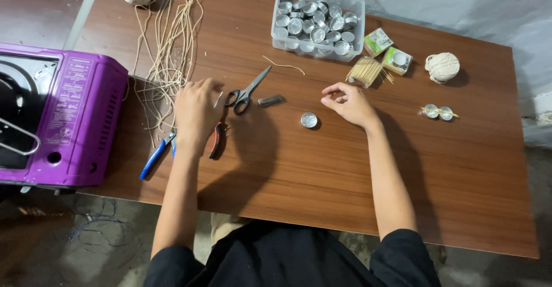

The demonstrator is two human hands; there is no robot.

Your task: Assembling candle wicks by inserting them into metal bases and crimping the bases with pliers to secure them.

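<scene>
View from above a brown wooden table [322,166]. The left hand [196,110] rests palm-down on the tabletop, fingers loosely curled, at the near end of a spread of loose cream cord strands [172,40]; whether a strand is pinched beneath it cannot be told. Beside it lie black-handled scissors [246,91], red-handled pliers [218,139] and a blue-handled tool [154,158], partly covered by the wrist. The right hand [348,102] hovers to the right with thumb and fingertips drawn together as if pinching something small; what it holds, if anything, is too small to tell. A single small metal cup [309,120] sits just near and left of that hand. Far from the person stands a clear tub of metal cups [317,22]; right of it, a bundle of wooden sticks [367,70]. For cord of this thinness, a strand is best drawn taut before cutting and centred upright in the cup.
</scene>
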